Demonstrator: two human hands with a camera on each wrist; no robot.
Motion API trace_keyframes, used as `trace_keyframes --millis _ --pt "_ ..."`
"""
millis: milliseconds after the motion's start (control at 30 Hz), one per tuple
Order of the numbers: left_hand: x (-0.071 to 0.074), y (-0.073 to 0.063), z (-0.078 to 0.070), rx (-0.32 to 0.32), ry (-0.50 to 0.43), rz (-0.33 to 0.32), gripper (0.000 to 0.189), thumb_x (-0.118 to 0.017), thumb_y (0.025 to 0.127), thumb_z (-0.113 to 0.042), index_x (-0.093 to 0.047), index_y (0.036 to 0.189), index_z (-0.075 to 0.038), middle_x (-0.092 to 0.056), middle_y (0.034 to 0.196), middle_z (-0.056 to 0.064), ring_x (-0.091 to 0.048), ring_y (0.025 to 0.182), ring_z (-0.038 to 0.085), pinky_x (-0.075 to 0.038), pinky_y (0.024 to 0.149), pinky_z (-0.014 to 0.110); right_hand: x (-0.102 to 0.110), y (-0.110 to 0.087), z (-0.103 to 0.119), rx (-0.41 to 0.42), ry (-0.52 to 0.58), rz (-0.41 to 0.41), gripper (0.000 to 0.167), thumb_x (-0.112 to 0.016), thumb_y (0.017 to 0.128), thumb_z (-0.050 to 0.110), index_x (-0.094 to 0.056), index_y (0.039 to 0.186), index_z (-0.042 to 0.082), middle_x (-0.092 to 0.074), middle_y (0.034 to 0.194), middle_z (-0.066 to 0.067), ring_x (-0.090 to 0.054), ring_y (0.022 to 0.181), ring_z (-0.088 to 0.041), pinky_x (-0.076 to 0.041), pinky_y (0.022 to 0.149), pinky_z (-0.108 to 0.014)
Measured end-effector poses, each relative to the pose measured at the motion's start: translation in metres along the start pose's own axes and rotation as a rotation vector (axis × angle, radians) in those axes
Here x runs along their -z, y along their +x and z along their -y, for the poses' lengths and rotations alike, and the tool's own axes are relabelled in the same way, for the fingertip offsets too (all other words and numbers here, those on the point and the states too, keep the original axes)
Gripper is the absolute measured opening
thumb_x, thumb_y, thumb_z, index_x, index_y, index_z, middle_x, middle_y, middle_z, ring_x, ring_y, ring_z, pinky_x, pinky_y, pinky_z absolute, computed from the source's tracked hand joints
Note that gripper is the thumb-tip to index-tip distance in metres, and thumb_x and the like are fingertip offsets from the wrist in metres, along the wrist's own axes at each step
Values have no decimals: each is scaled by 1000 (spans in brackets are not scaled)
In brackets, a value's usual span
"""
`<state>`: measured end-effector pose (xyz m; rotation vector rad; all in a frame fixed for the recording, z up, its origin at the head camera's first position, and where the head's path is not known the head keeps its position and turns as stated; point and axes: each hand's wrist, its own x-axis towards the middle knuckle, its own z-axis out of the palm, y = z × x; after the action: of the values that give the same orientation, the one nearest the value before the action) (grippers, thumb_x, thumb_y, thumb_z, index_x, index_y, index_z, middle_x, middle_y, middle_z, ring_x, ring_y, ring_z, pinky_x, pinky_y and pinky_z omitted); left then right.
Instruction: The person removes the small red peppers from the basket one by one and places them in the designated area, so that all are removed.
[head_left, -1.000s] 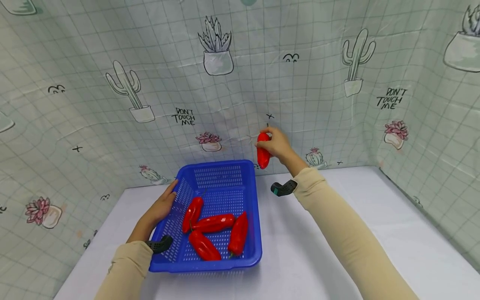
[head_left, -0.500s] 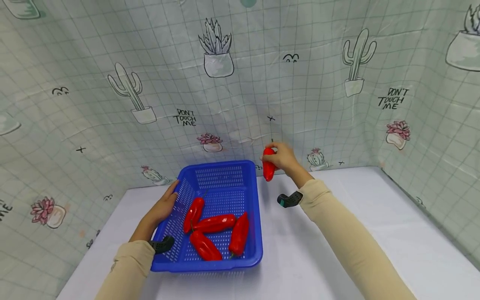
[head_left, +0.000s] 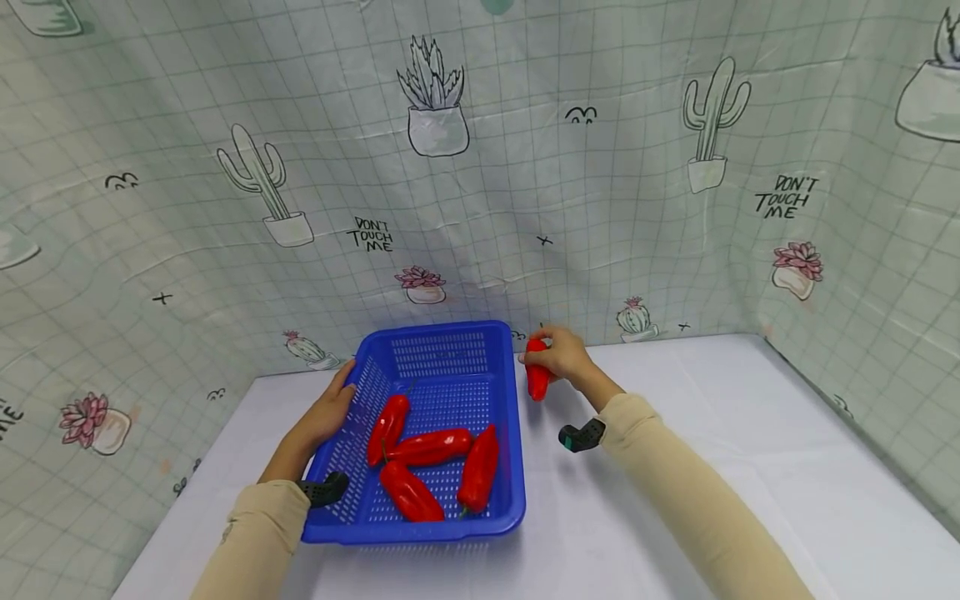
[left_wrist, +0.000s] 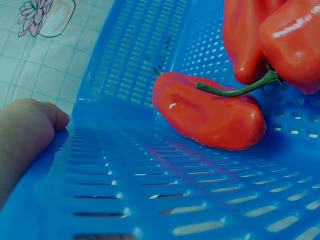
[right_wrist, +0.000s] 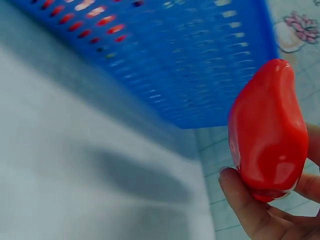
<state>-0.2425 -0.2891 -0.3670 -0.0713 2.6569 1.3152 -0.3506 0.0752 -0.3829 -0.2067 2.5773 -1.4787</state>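
Observation:
My right hand (head_left: 564,357) holds a glossy red pepper (head_left: 537,379) by its stem end, just right of the far right corner of a blue plastic basket (head_left: 512,433). In the right wrist view, thumb and fingers grip the pepper (right_wrist: 270,130) near its base, and a shadow lies on the table apart from it. My left hand (head_left: 327,410) grips the basket's left rim, its thumb (left_wrist: 37,125) over the edge in the left wrist view. Inside the basket lie several red peppers (head_left: 429,447), one with a green stem (left_wrist: 235,91).
The basket stands on a white-covered table (head_left: 675,400). A hanging cloth (head_left: 495,192) printed with cacti and a grid rises right behind the basket and along both sides of the table.
My right hand has lowered the pepper from in front of the back cloth toward the table beside the basket. My left hand and the peppers in the basket have stayed in place.

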Motion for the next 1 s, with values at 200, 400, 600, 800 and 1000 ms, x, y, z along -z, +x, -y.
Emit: trace_keyframes --millis 200,400,600,800,1000 --pt "1 1 3 -3 -9 -7 57 -21 106 -18 1 158 -10 0 161 29 -22 141 52 -20 113 63 -14 1 -13 23 -50 3 52 -75 84 19 -57 128 -2 -61 114 -29 -68 77 -28 -58 60 -40" --pt "-2 2 8 6 -26 5 57 -21 106 -18 2 158 -10 3 162 27 -18 143 52 -18 114 63 -25 -3 -23 75 -187 11 47 -72 85 23 -60 125 0 -65 106 -23 -64 69 -22 -54 52 -28" --pt "-3 3 9 0 -13 -5 57 -20 106 -18 1 158 -11 2 162 26 -16 144 51 -16 114 63 -34 -6 -31 156 -320 -16 41 -68 85 25 -65 119 1 -70 100 -19 -64 74 -24 -55 64 -34" --pt "-3 3 7 -6 -20 -3 57 -20 106 -18 2 158 -10 1 162 27 -20 142 53 -20 112 64 -38 -8 -37 191 -397 -18 40 -68 86 28 -67 116 2 -72 98 -15 -64 85 -26 -54 82 -41" --pt "0 3 6 -11 -5 -12 56 -20 106 -18 1 158 -10 2 162 27 -15 144 52 -15 114 63 -39 -8 -38 192 -427 5 42 -69 87 29 -64 121 4 -72 100 -13 -64 85 -23 -54 82 -40"
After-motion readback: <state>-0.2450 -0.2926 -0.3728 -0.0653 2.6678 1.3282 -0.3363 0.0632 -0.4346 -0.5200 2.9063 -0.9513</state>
